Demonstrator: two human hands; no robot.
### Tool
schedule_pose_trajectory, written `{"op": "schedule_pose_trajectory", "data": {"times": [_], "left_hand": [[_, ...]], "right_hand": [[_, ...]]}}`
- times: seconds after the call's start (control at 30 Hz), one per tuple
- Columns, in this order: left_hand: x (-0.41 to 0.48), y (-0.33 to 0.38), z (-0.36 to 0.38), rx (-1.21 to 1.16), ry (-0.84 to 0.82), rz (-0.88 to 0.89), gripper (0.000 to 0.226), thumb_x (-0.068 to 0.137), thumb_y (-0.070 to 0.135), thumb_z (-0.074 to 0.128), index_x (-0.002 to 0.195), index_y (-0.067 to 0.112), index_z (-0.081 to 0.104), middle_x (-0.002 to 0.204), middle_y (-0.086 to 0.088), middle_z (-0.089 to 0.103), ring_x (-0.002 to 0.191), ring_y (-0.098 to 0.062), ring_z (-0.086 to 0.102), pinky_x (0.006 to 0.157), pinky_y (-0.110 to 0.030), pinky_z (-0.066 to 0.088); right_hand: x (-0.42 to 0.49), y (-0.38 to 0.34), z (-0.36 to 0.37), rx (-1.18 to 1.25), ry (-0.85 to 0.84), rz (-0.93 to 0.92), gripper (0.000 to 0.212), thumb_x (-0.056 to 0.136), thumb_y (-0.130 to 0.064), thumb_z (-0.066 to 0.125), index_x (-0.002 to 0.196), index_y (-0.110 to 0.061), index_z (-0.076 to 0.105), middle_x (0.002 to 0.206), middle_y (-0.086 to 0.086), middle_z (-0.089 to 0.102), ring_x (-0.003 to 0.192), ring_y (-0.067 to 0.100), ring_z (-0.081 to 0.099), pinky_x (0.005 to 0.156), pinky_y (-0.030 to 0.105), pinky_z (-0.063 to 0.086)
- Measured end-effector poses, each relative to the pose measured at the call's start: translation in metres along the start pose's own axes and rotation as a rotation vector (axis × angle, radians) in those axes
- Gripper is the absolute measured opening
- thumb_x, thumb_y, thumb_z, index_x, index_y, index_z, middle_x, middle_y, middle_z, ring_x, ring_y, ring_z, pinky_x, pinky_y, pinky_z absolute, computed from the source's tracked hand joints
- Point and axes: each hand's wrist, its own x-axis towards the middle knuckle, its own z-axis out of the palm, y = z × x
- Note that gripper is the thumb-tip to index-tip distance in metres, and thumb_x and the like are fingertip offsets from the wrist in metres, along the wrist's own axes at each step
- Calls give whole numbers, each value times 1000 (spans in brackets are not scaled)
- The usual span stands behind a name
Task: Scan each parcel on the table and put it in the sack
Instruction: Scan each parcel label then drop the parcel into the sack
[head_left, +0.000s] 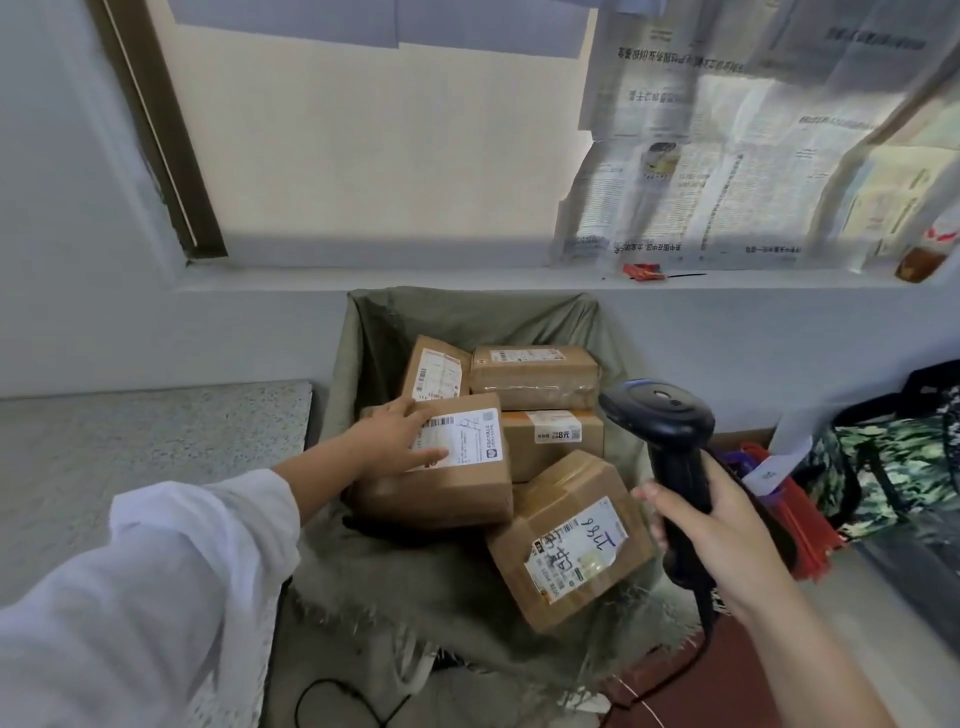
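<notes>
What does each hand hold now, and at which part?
The right hand grips the black scanner by its handle. The left hand lies flat on the labelled top of a parcel in the sack, not clearly gripping it.

Newspaper sheets (727, 171) taped upper right; red wrapper (643, 272) on windowsill (415, 278); patterned bag (893, 462) at right edge.

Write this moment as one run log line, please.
left hand: on parcel in sack | right hand: holding scanner
</notes>
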Motion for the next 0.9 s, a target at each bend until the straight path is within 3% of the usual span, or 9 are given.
{"op": "schedule_pose_trajectory", "data": {"times": [0.1,0.27,0.43,0.53,0.67,0.8,0.9], "left_hand": [[-7,8,-1,-46,100,22,66,93,49,47,149,25,22,155,-4,21,138,-25,31,110,-42,33],[-26,8,-11,-60,192,41,52,92,42,54,139,23,41,146,-1,37,128,-18,42,103,-34,42],[-57,0,-14,-76,307,41,38,92,38,55,125,21,56,133,1,50,116,-14,49,92,-27,42],[-82,-15,-14,-111,391,37,34,92,35,56,122,18,59,127,2,53,110,-14,51,89,-26,42],[-118,-51,-19,-111,469,6,33,92,36,55,119,18,60,120,1,56,110,-14,51,86,-23,39],[-169,-102,-17,-114,486,-86,36,94,37,53,123,17,57,127,1,54,115,-15,50,90,-26,40],[-221,-148,-13,-121,495,-186,37,94,39,51,124,18,56,130,1,52,116,-15,50,90,-25,40]], "right_hand": [[0,1,1,-11,-11,-6,8,88,-10,60,95,-8,57,52,4,54,49,16,52,52,29,45],[-1,-1,7,0,-31,20,12,87,-10,60,98,-9,56,58,15,56,48,13,53,47,23,44],[0,-3,29,-13,-110,28,11,87,-11,61,97,-14,55,55,4,55,50,13,53,47,21,42],[-4,-10,51,-28,-148,21,13,86,-10,63,93,-15,54,56,3,54,48,12,52,46,22,42],[-15,-28,89,-60,-222,-24,14,85,-11,65,94,-16,55,68,22,61,50,14,55,51,25,47],[-30,-49,139,-76,-345,-42,12,86,-13,64,95,-16,55,55,5,58,48,13,54,51,21,46],[-49,-64,189,-43,-419,-46,14,85,-14,65,96,-17,56,59,7,59,50,14,53,56,29,44]]}}
